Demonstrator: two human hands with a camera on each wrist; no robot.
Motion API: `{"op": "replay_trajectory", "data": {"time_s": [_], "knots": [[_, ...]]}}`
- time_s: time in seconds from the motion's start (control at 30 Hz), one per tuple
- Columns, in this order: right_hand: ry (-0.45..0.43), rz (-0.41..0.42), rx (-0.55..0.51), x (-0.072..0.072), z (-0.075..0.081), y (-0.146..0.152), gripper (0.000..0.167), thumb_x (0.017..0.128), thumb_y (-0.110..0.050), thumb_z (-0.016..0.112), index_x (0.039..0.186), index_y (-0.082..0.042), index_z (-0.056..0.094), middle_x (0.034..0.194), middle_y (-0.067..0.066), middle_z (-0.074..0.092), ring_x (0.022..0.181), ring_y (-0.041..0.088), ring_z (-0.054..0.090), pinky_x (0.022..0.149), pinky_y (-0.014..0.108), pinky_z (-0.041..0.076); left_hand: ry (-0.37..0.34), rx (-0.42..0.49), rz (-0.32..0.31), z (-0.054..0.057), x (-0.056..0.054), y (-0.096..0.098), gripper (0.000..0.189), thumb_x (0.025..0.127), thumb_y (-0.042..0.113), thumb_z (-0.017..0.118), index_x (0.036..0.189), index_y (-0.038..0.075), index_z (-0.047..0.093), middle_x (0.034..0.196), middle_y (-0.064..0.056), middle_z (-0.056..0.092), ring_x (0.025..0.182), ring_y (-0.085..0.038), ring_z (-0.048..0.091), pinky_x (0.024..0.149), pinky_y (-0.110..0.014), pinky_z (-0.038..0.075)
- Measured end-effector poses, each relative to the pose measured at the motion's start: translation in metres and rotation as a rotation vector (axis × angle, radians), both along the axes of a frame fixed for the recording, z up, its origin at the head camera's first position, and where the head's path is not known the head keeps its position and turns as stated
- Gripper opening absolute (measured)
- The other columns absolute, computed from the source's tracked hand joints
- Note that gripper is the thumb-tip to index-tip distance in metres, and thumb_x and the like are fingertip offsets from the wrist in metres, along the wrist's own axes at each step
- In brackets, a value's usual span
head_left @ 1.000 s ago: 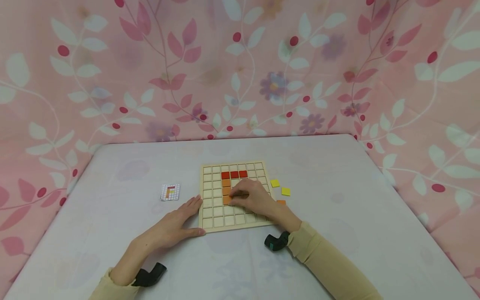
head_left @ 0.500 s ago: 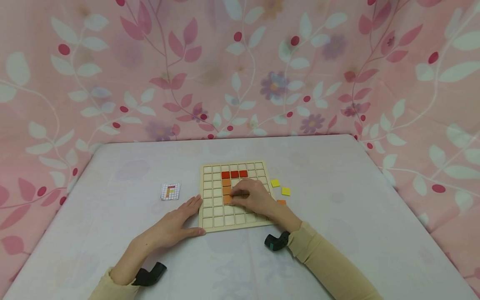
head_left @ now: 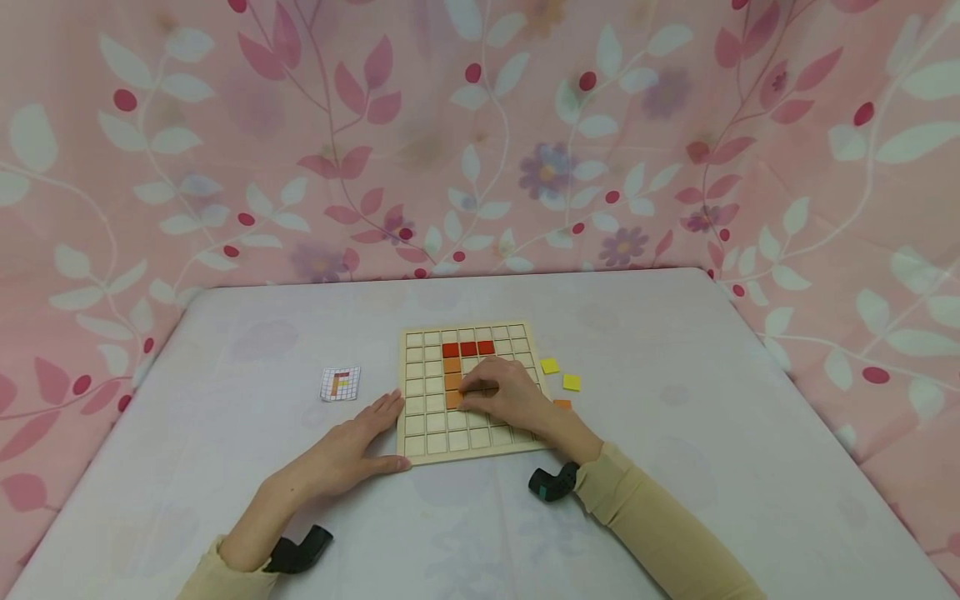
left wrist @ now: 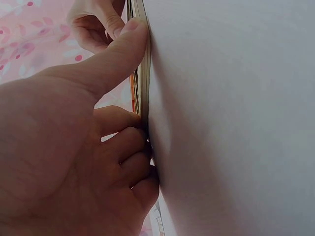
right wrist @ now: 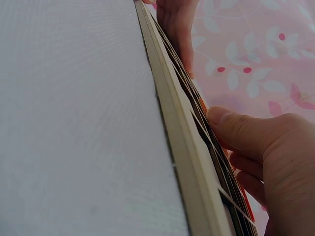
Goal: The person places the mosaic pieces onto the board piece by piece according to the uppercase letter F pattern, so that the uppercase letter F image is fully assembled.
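Note:
A wooden grid board (head_left: 437,421) lies on the table, with red tiles (head_left: 468,348) in a row and orange tiles (head_left: 452,366) in a column below their left end. My right hand (head_left: 510,396) is over the board, thumb and index finger pinching at the lowest orange tile (head_left: 453,401); the fingertips partly cover its right side. In the right wrist view the thumb (right wrist: 236,125) touches down near a bit of orange. My left hand (head_left: 345,450) rests along the board's left edge, fingers extended, its thumb (left wrist: 125,51) against the near edge.
A small paper card (head_left: 341,384) with a coloured grid pattern lies left of the board. Two yellow tiles (head_left: 572,382) and an orange tile (head_left: 562,405), partly behind the right wrist, lie to its right. A floral pink cloth (head_left: 480,167) hangs behind the table.

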State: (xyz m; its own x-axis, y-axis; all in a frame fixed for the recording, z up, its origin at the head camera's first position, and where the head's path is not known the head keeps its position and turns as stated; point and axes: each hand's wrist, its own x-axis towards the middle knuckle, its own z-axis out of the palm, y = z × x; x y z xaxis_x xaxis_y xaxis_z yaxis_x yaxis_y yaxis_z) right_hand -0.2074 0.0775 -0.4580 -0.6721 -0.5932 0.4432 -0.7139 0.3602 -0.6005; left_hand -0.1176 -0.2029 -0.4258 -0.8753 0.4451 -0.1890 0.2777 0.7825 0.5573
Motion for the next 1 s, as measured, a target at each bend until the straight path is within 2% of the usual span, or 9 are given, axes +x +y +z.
{"op": "replay_trajectory", "data": {"time_s": [0.33, 0.4, 0.5, 0.63, 0.77, 1.0], "knots": [[0.0, -0.004, 0.014, -0.001, 0.0, 0.0, 0.021, 0.078, -0.019, 0.087, 0.095, -0.012, 0.078, 0.093, -0.006, 0.075, 0.092, 0.008, 0.066, 0.083, 0.024, 0.053, -0.005, -0.002, 0.006, 0.0, 0.0, -0.001, 0.092, 0.089, 0.05, 0.07, 0.157, 0.004, 0.028, 0.166, -0.01, 0.021, 0.153, -0.036, 0.018, 0.119, -0.06, 0.024], [-0.018, -0.001, 0.006, -0.001, 0.002, 0.001, 0.022, 0.077, -0.019, 0.088, 0.096, -0.011, 0.078, 0.094, -0.005, 0.075, 0.091, 0.009, 0.067, 0.083, 0.025, 0.054, -0.011, 0.001, 0.01, -0.001, 0.0, -0.001, 0.092, 0.089, 0.05, 0.071, 0.157, 0.005, 0.028, 0.166, -0.01, 0.021, 0.153, -0.035, 0.018, 0.119, -0.06, 0.024], [-0.066, -0.039, 0.012, -0.002, 0.009, 0.007, 0.021, 0.078, -0.02, 0.087, 0.096, -0.012, 0.078, 0.094, -0.005, 0.075, 0.091, 0.011, 0.067, 0.083, 0.028, 0.054, -0.018, 0.006, 0.011, -0.001, 0.0, -0.001, 0.093, 0.088, 0.05, 0.072, 0.157, 0.006, 0.028, 0.166, -0.009, 0.021, 0.153, -0.035, 0.017, 0.119, -0.06, 0.024], [-0.139, -0.084, -0.009, -0.005, 0.018, 0.028, 0.02, 0.08, -0.02, 0.086, 0.096, -0.011, 0.078, 0.095, -0.006, 0.074, 0.095, 0.012, 0.067, 0.088, 0.037, 0.055, -0.015, 0.011, 0.004, -0.001, 0.0, 0.002, 0.093, 0.088, 0.05, 0.071, 0.157, 0.005, 0.029, 0.166, -0.009, 0.021, 0.153, -0.035, 0.018, 0.119, -0.058, 0.023], [-0.155, -0.105, -0.049, -0.009, 0.022, 0.057, 0.02, 0.08, -0.02, 0.085, 0.096, -0.011, 0.077, 0.096, -0.006, 0.074, 0.099, 0.013, 0.067, 0.093, 0.044, 0.053, -0.014, 0.002, 0.006, 0.0, 0.0, 0.002, 0.092, 0.088, 0.049, 0.072, 0.157, 0.005, 0.029, 0.166, -0.01, 0.021, 0.153, -0.035, 0.018, 0.12, -0.058, 0.023], [-0.118, -0.208, -0.012, -0.01, 0.024, 0.103, 0.019, 0.078, -0.021, 0.087, 0.094, -0.017, 0.078, 0.095, -0.01, 0.073, 0.098, 0.01, 0.067, 0.097, 0.038, 0.049, -0.02, -0.006, 0.015, -0.001, 0.0, 0.001, 0.093, 0.088, 0.05, 0.072, 0.157, 0.005, 0.028, 0.166, -0.009, 0.021, 0.153, -0.034, 0.017, 0.119, -0.058, 0.023]]}}
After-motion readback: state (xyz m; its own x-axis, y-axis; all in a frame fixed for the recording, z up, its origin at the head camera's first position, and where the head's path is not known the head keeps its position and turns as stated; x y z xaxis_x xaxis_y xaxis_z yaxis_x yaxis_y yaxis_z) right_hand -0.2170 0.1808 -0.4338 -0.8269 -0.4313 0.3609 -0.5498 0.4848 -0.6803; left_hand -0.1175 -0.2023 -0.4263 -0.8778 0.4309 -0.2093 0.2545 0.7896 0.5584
